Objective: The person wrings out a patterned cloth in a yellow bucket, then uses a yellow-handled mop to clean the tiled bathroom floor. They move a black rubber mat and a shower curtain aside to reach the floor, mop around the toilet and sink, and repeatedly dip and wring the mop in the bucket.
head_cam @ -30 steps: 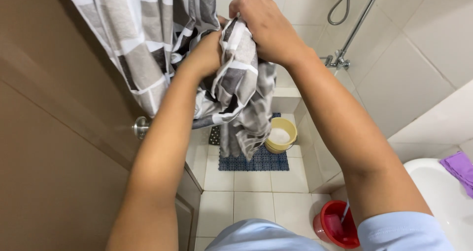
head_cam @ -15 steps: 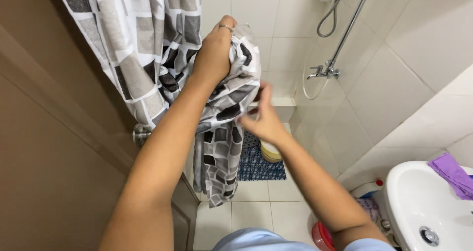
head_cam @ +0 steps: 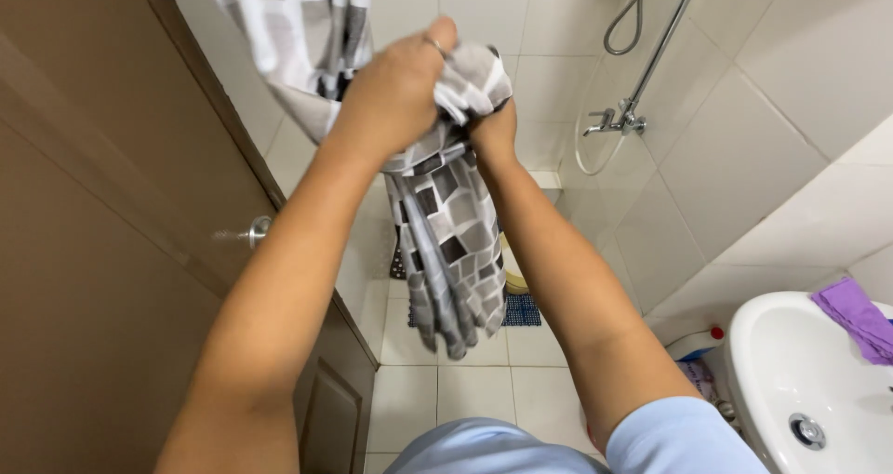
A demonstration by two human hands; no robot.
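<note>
Overhead, head view, one entry per item. Your left hand (head_cam: pixel 395 88) was closed tight on the gathered shower curtain (head_cam: pixel 451 241), fingers wrapped over the bunched top, a ring on one finger. Your right hand (head_cam: pixel 493 130) was clamped on the same bunch just beside and below the left, mostly hidden behind the cloth. Shower curtain: grey, black and white squares, twisted into a hanging rope at centre, its loose end above the tiled floor (head_cam: pixel 474 395); more of it spread at upper left. Brown door (head_cam: pixel 102 279) with metal knob (head_cam: pixel 260 230), left. Shower hose and tap (head_cam: pixel 619 120) on the far tiled wall. White sink (head_cam: pixel 791 362), near right, with a purple cloth (head_cam: pixel 856 316) on its rim. Blue mat (head_cam: pixel 521 311) on the far floor.
</note>
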